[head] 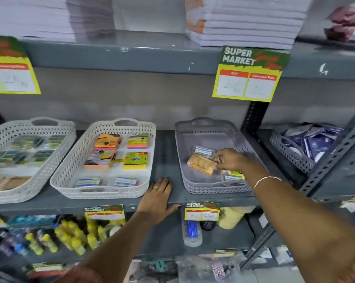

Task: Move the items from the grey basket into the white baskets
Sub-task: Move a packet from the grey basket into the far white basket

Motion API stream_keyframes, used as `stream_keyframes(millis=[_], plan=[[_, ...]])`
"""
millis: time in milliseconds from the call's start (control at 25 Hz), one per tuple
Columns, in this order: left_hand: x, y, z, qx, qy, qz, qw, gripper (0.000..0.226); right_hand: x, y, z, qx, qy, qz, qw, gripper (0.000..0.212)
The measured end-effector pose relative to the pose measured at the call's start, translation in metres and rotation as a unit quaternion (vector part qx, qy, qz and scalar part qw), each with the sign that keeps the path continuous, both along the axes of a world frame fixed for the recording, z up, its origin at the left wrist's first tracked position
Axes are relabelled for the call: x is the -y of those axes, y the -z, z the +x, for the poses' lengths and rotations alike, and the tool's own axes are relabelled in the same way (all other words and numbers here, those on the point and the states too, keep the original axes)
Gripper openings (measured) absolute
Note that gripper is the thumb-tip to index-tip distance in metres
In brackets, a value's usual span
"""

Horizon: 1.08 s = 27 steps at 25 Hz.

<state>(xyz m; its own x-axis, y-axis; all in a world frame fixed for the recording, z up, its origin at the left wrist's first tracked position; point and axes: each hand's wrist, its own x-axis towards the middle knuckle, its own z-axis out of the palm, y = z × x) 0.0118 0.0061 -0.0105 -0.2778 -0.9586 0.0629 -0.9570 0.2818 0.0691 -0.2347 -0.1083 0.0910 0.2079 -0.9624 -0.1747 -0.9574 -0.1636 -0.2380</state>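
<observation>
The grey basket [203, 129] stands on the middle shelf, right of centre. Inside it lie a clear orange packet [201, 164], a small blue-and-white packet [203, 151] and a yellow-green packet [234, 174] near the front. My right hand [230, 160] reaches into it, fingers pinched on the right end of the orange packet. One white basket [119, 125] to the left holds several sticky-note pads and small packets. A second white basket [19, 127] sits at the far left with dark packets. My left hand [159, 198] rests flat on the shelf edge between the baskets.
Another grey basket [291, 152] of dark blue packets sits behind the slotted upright post [254, 117] at right. Yellow price signs [248, 76] hang from the shelf above. The lower shelf holds yellow-capped bottles [74, 237] and a pen case [192, 231].
</observation>
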Motion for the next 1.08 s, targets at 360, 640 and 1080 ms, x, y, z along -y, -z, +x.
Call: stream_keyframes(millis=[360, 640, 1080], plan=[[0.001, 0.005, 0.002, 0.003, 0.003, -0.021, 1.0, 0.075, 0.012, 0.028, 0.042, -0.077, -0.02, -0.012, 0.997, 0.062], [-0.001, 0.003, 0.003, -0.005, 0.012, -0.032, 0.999, 0.074, 0.011, 0.011, 0.056, -0.064, -0.005, -0.032, 0.997, 0.065], [-0.024, -0.013, 0.018, 0.022, 0.08, -0.055, 0.995, 0.059, 0.02, -0.04, 0.118, -0.009, -0.007, -0.15, 0.989, 0.06]])
